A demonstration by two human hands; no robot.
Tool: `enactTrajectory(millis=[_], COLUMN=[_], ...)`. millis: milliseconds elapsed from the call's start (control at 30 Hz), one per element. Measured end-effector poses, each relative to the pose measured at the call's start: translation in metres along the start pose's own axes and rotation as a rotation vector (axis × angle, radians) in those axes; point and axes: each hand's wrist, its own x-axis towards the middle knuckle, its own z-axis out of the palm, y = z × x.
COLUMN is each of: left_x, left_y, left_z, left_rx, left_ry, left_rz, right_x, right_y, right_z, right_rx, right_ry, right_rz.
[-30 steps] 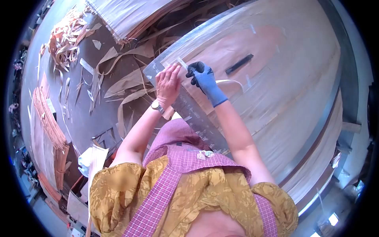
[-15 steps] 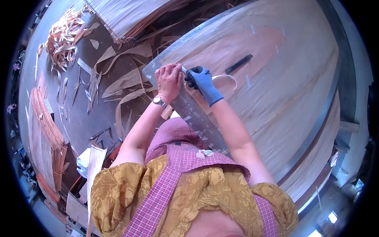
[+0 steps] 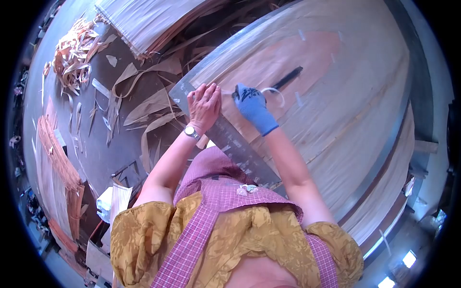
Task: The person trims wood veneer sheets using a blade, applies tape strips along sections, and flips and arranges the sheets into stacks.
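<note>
My bare left hand [image 3: 204, 106], with a watch on the wrist, lies with fingers stretched out at the near-left corner of the pale wood veneer sheet [image 3: 336, 115]. To its right, my right hand [image 3: 250, 105] wears a blue glove with black markings. Its fingers are closed over the veneer. A thin white strip, like tape [image 3: 281, 98], curls out beside the glove and appears held in it; the fingertips are partly hidden. A dark, long, narrow object [image 3: 289, 78] lies on a pinkish patch [image 3: 307, 48] of the veneer, beyond the glove. Short pale tape pieces [image 3: 299, 99] mark the patch's edge.
A veneer stack [image 3: 149, 21] stands at the top. Curled veneer scraps [image 3: 72, 55] and loose strips [image 3: 149, 103] cover parts of the dark surface at left. More bundled veneer [image 3: 60, 158] sits at far left. A dark metal edge [image 3: 240, 149] runs along the near side.
My right hand has moved a little right and down, away from my left hand. My left hand has flattened beside the sheet's corner. The white curl is now smaller.
</note>
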Motion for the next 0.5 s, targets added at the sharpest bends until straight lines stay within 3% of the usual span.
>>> enactTrajectory(millis=[100, 133, 233, 267, 500], left_x=[0.004, 0.008, 0.038, 0.05, 0.153], left_y=[0.0, 0.001, 0.003, 0.004, 0.035], left_z=[-0.005, -0.009, -0.016, -0.001, 0.067], left_rx=[-0.012, -0.033, -0.051, -0.111, -0.135], left_ry=[-0.009, -0.029, -0.113, -0.05, -0.085], left_rz=[0.015, 0.022, 0.022, 0.06, 0.263], right_x=[0.01, 0.011, 0.027, 0.037, 0.077], right_y=[0.024, 0.037, 0.05, 0.062, 0.093], right_z=[-0.021, -0.023, -0.056, -0.056, -0.054], right_rx=[0.027, 0.105, 0.95, 1.062, 1.225], right_ry=[0.094, 0.285, 0.135, 0.158, 0.103], right_rz=[0.192, 0.132, 0.456, 0.52, 0.602])
